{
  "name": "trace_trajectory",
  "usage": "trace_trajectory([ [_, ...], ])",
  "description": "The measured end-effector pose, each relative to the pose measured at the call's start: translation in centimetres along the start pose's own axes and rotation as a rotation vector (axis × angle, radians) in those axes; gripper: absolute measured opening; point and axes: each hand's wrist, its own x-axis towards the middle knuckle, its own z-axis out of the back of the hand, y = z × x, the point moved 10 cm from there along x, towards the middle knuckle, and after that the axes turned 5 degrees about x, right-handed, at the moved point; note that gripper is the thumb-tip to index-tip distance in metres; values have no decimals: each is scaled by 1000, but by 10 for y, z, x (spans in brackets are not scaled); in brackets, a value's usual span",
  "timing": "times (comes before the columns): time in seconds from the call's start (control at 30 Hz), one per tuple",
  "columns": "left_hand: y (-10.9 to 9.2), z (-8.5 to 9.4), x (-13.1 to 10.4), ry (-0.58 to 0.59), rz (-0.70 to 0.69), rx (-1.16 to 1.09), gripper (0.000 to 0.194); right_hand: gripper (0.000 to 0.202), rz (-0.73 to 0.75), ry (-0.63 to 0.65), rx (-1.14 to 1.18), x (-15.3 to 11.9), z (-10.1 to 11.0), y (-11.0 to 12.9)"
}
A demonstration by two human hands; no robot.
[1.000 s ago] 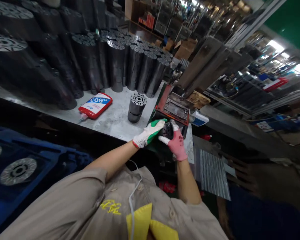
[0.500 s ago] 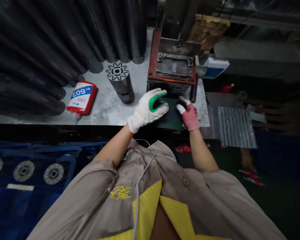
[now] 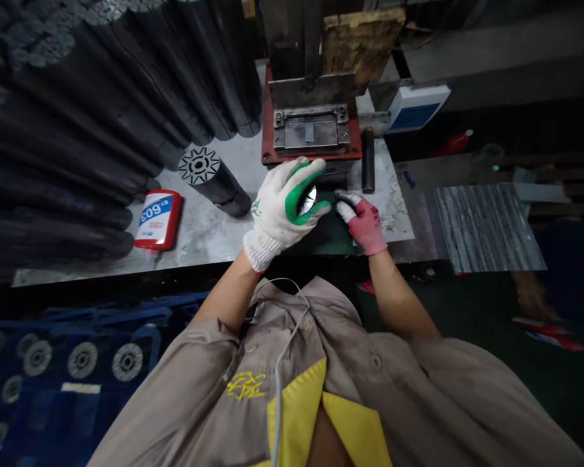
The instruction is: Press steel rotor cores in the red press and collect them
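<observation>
My left hand [image 3: 288,207], in a white glove with a green palm, curls around a small round slotted metal piece [image 3: 308,200] in front of the machine. To its right is my right hand [image 3: 363,222], in a pink glove with whitish fingertips; its thumb and fingers come close together at the edge of the dark green mat [image 3: 328,237], and anything between them is too dark to make out. Left of my left hand, a slotted metal cylinder [image 3: 215,181] leans on the bench. The red and white bottle [image 3: 158,220] lies farther left.
Behind my hands stands a red-based machine [image 3: 311,133], with a dark rod [image 3: 368,161] at its right. Long dark cylinders [image 3: 121,84] fill the back left. Blue crates [image 3: 102,318] with round parts sit below the bench [image 3: 199,243].
The camera view has shifted, showing more of the crates and cylinders. My left hand has turned slightly upward with the round piece, now lighter and more visible within its grip.
</observation>
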Motion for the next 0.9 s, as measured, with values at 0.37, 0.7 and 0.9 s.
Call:
trace_trajectory([
  [0.37, 22, -91, -37, 272, 36, -30, 67, 40, -40, 7, -18, 1, -1, 0],
  [0.7, 14, -71, -18, 230, 34, -61, 71, 35, -44, 6, -38, -1, 0, 0],
  [0.9, 23, -103, -29, 349, 85, -67, 72, 35, -23, 3, -10, 0, 0, 1],
])
